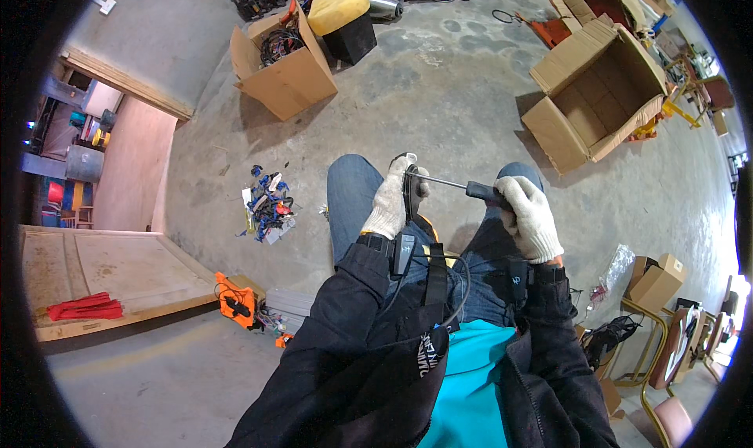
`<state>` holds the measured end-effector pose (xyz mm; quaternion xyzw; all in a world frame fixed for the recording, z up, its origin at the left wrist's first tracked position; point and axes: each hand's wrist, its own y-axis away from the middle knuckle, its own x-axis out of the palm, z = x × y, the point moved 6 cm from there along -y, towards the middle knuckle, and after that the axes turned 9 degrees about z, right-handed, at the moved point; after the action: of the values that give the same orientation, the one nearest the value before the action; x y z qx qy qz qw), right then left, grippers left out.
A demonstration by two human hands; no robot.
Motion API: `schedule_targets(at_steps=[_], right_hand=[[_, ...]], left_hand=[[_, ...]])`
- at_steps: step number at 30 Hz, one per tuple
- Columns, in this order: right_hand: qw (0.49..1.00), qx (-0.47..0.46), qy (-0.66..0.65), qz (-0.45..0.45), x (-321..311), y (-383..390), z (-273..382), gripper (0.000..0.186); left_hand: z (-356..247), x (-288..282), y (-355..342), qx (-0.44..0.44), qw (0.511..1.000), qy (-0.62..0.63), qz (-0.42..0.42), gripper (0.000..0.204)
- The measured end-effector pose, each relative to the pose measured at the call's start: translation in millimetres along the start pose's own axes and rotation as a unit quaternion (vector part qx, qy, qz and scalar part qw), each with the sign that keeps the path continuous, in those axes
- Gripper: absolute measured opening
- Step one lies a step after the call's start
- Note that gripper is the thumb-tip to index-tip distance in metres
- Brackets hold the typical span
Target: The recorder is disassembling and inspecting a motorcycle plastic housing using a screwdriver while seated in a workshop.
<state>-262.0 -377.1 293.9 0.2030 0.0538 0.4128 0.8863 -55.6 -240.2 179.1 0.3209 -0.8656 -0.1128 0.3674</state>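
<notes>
In white knit gloves, both my hands are raised between my jeans-covered knees. My left hand (388, 206) is closed around a dark, narrow piece (409, 189) with a light top end; I cannot make out what it is. My right hand (529, 221) grips the black handle of a screwdriver (480, 190), whose metal shaft runs leftward to the piece in my left hand. Some orange shows beneath that piece, partly hidden. A small dark device (403, 253) with a cable hangs below my left wrist.
Cardboard boxes (290, 83) (569, 137) and a yellow-lidded bin (340, 13) lie ahead. A pile of small plastic scraps (271, 205) lies left of my knee. A wooden panel (157, 275) with red cloth is at left, orange items (239, 295) beside it. Chairs (649, 385) stand at lower right.
</notes>
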Motion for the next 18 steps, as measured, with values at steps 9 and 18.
schedule_targets(at_steps=[9, 18], right_hand=[[0.999, -0.005, 0.052, 0.003, 4.0, 8.1, 14.0, 0.026], [0.972, -0.105, 0.210, 0.025, -1.1, 6.0, 16.7, 0.034]], left_hand=[[-3.8, 4.3, 1.3, 0.008, 0.999, -0.041, 0.003, 0.047], [-0.9, 2.7, 4.4, -0.014, 0.999, -0.043, -0.008, 0.050]])
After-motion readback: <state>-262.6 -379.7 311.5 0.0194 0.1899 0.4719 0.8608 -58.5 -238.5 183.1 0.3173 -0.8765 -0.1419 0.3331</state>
